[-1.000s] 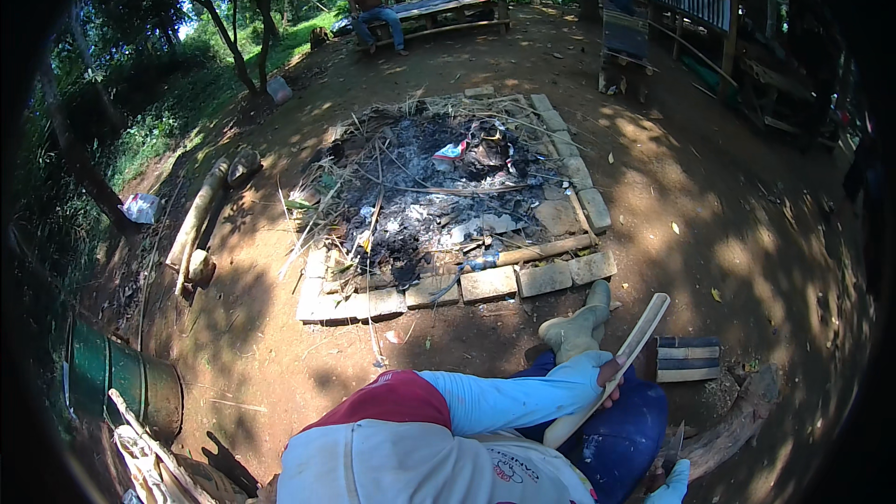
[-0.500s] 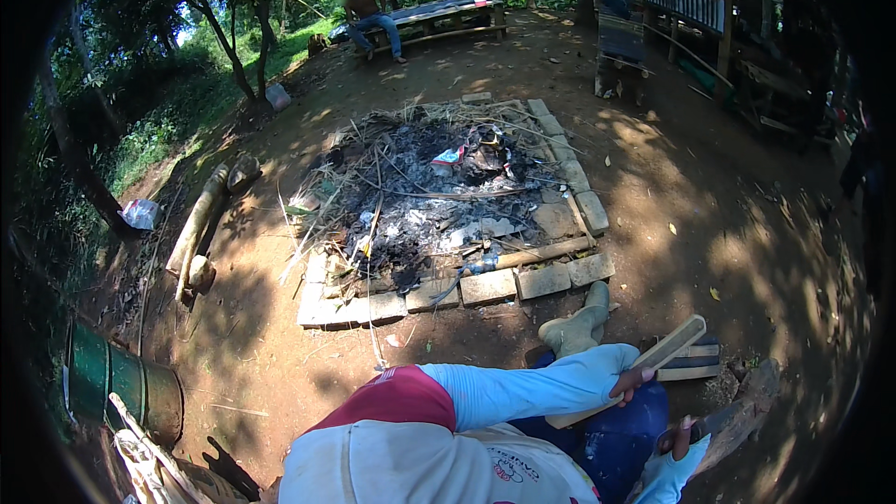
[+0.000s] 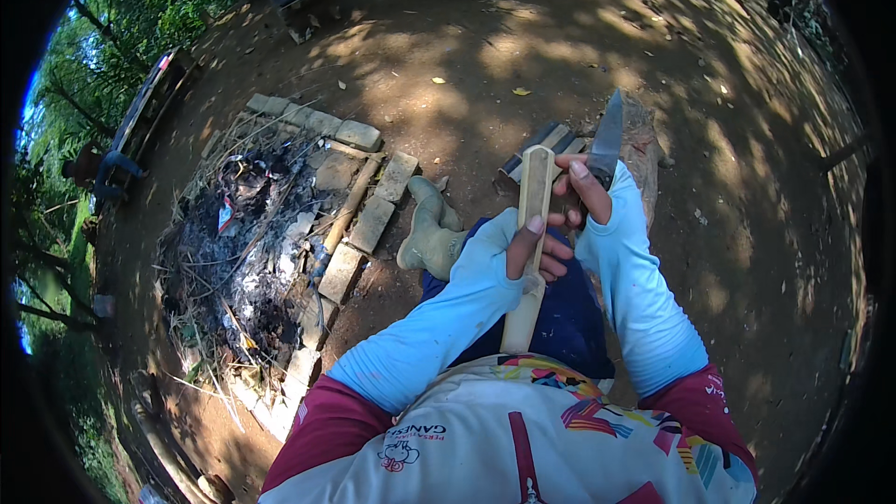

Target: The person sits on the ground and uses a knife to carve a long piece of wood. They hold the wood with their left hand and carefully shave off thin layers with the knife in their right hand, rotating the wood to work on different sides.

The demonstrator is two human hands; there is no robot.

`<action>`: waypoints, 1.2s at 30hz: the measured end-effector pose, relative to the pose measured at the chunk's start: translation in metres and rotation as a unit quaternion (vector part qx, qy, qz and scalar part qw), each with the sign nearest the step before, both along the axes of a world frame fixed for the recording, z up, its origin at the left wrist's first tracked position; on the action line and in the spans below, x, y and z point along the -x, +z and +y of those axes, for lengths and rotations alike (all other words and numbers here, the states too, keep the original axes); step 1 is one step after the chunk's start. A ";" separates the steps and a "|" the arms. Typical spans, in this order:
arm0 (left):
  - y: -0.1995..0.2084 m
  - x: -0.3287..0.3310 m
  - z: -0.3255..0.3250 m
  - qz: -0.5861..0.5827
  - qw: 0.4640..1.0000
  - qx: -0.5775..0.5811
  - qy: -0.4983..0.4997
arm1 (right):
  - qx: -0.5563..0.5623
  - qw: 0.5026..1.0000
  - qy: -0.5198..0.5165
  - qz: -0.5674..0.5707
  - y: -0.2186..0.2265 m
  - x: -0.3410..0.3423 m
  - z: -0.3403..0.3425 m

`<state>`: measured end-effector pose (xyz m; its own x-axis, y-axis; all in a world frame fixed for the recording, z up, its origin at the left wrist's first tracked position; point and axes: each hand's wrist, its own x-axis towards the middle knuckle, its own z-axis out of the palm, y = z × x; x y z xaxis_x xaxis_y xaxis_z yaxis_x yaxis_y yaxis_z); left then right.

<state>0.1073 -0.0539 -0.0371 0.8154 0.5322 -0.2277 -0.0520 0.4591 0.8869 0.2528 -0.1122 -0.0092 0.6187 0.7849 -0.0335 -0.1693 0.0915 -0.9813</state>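
My left hand (image 3: 539,250) is closed round a pale split-bamboo slat (image 3: 536,182), which stands lengthwise over my lap with its far end pointing away from me. Close by on the right, my right hand (image 3: 588,194) grips a knife. The knife's broad grey blade (image 3: 609,131) points up and away, and its handle is hidden in my fingers. My right fingertips are beside the slat; whether they touch it I cannot tell. Beyond the hands lie several split bamboo pieces (image 3: 544,147), next to a weathered log (image 3: 640,145) that the blade partly covers.
On the left a fire pit of ash and charred sticks (image 3: 247,247) is edged with pale blocks (image 3: 371,224). A bamboo pole (image 3: 353,201) lies along that edge. My rubber boots (image 3: 431,229) rest beside it. Far left, a person sits by a bench (image 3: 140,107).
My view has swung to the right, so the fire pit now appears farther left. The slat stands more upright, and my right hand with the knife has come up close to my left.
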 end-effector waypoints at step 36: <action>0.017 -0.045 -0.013 0.087 0.894 -0.437 -0.056 | -0.003 0.999 0.030 0.016 0.009 -0.038 -0.067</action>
